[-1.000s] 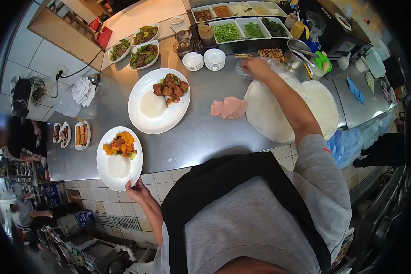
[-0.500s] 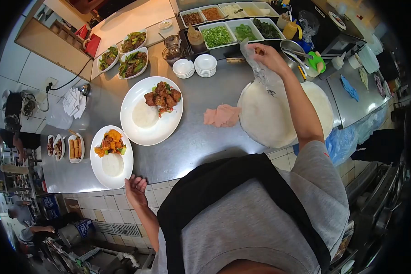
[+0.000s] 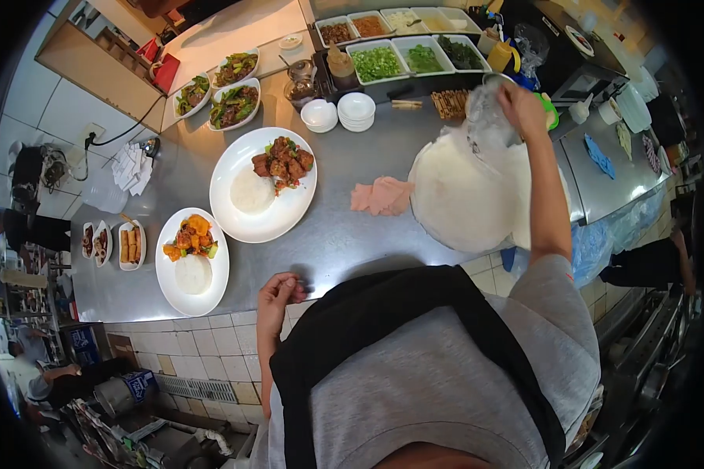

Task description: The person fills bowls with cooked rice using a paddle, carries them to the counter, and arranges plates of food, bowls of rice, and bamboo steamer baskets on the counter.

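My right hand (image 3: pixel 520 108) grips a clear plastic bag (image 3: pixel 486 117) above the far edge of the large round white sheets (image 3: pixel 457 191). My left hand (image 3: pixel 280 295) hangs at the counter's near edge with its fingers curled, touching no plate; nothing shows in it. To its left is an oval plate (image 3: pixel 164 270) of rice and orange-coated pieces. Beyond it lies a larger oval plate (image 3: pixel 231 223) with rice and browned pieces. A crumpled pink cloth (image 3: pixel 382 196) rests against the left edge of the white sheets.
Small white dishes (image 3: pixel 357 109) are stacked near trays of chopped greens (image 3: pixel 377 64). Three dishes of meat and greens (image 3: pixel 235 105) stand at the back left. Brown sticks (image 3: pixel 450 104) lie behind the sheets. Small dishes with rolls (image 3: pixel 131 244) are at the left. Other people are at both sides.
My left hand has left the smaller plate and moved right, its fingers curling. My right hand has carried the plastic bag to the right, uncovering the brown sticks.
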`<state>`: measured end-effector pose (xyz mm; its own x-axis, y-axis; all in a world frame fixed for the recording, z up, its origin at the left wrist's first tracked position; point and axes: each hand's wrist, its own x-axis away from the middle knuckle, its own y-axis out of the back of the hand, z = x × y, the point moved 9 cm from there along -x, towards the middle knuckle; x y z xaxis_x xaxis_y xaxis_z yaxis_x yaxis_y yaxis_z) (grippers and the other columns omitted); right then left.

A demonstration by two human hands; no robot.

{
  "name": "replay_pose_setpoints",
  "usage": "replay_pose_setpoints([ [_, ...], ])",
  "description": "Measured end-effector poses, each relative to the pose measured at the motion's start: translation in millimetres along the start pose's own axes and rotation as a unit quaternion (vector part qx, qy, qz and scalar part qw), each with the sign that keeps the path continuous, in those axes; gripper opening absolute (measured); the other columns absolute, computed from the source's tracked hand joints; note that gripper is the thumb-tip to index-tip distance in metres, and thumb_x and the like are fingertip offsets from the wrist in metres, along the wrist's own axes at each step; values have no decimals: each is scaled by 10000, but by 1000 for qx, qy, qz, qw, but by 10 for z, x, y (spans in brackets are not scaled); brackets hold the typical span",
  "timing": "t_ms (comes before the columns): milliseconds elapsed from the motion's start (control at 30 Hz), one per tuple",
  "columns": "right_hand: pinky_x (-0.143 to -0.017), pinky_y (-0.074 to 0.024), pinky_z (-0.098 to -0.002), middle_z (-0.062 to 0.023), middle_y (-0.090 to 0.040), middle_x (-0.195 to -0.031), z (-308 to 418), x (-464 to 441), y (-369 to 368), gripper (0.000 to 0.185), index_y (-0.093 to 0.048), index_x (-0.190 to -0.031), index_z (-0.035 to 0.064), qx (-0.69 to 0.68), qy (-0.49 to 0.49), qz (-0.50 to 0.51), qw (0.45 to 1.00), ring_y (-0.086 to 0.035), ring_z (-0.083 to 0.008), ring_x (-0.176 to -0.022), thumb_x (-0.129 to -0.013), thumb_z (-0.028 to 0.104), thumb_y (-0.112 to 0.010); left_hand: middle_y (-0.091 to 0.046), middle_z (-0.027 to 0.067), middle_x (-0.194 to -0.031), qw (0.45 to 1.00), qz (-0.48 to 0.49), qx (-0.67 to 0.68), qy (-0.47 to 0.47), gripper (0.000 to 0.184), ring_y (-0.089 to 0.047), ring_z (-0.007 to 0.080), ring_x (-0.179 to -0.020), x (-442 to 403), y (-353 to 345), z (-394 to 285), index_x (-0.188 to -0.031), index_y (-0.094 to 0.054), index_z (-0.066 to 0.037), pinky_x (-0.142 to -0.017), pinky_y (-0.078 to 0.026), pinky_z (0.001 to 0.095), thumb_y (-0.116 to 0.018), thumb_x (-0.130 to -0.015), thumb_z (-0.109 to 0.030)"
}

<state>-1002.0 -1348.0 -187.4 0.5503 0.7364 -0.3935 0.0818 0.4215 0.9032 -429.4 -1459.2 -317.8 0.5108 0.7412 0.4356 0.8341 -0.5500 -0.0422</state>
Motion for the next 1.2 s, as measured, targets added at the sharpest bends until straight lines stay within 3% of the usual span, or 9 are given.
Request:
replay_pose_setpoints([
  [167, -503, -456, -419, -96, -631, -638, -233, 422, -554, 240, -645, -622, 95, 256, 118, 134, 950, -622, -257, -597, -749, 280, -562, -587, 13, -718, 997, 40, -66, -14, 162, -540, 85, -650, -135, -107, 63, -933, -610, -16, -622, -447, 225, -588, -878, -167],
  [333, -708, -414, -368, -59, -601, -661, 522, 520, 42, 163, -638, -660, 108, 233, 175, 18, 956, -569, -211, -742, -741, 235, -576, -600, 24, -733, 991, 79, -100, -41, 178, -579, 93, -681, -299, -311, -36, -980, -604, 1, -637, -471, 231, -571, -879, -142],
  [533, -649, -462, -383, -86, -602, -813, 724, 532, -111, 94, -589, -809, 106, 177, 187, 39, 966, -596, -243, -714, -795, 170, -521, -618, 36, -778, 983, 94, -138, -83, 211, -587, 93, -697, -404, -454, -164, -1032, -598, -1, -655, -478, 234, -572, -877, -142],
  [667, -632, -494, -433, -162, -625, -821, 300, 595, -696, 148, -605, -838, 74, 168, 69, 154, 971, -638, -302, -736, -831, 152, -479, -617, 31, -774, 985, 93, -131, -66, 215, -586, 95, -695, -396, -494, -101, -1035, -598, -6, -649, -475, 235, -578, -876, -150],
  [733, -694, -492, -437, -183, -637, -845, -302, 644, -1174, 201, -618, -881, 51, 33, -5, 207, 978, -626, -340, -791, -844, 187, -476, -614, 27, -763, 985, 87, -133, -67, 224, -585, 95, -694, -392, -481, -50, -1036, -597, -9, -640, -472, 236, -583, -875, -164],
  [867, -740, -479, -411, -205, -636, -873, -972, 754, -1241, 316, -641, -968, 60, -124, -193, 162, 960, -613, -358, -825, -853, 320, -505, -622, 45, -755, 972, 100, -192, -89, 242, -592, 99, -685, -408, -522, -91, -1050, -589, -16, -636, -470, 240, -582, -876, -184],
  [933, -729, -483, -391, -204, -636, -885, -834, 850, -1009, 284, -645, -977, 51, -149, -193, 127, 961, -616, -345, -822, -838, 271, -532, -636, 80, -769, 943, 124, -281, -125, 269, -617, 158, -680, -444, -734, -261, -1065, -581, -21, -637, -481, 276, -586, -865, -200],
  [1067, -714, -486, -364, -197, -636, -891, -495, 922, -832, 218, -653, -979, 63, -183, -127, 96, 970, -621, -325, -823, -815, 163, -549, -597, 153, -1063, 803, 259, -422, -331, 356, -580, 270, -987, -392, -1903, -905, -1143, -546, -54, -824, -463, 357, -592, -829, -214],
  [1200, -697, -483, -407, -202, -627, -883, -312, 960, -933, 257, -652, -1023, 111, -163, -83, 70, 981, -617, -352, -813, -783, 166, -579, -300, 181, -1389, 621, 315, -472, -541, 558, -272, 359, -1297, -335, -3213, -1174, -1303, -412, -101, -1035, -283, 452, -592, -817, -308],
])
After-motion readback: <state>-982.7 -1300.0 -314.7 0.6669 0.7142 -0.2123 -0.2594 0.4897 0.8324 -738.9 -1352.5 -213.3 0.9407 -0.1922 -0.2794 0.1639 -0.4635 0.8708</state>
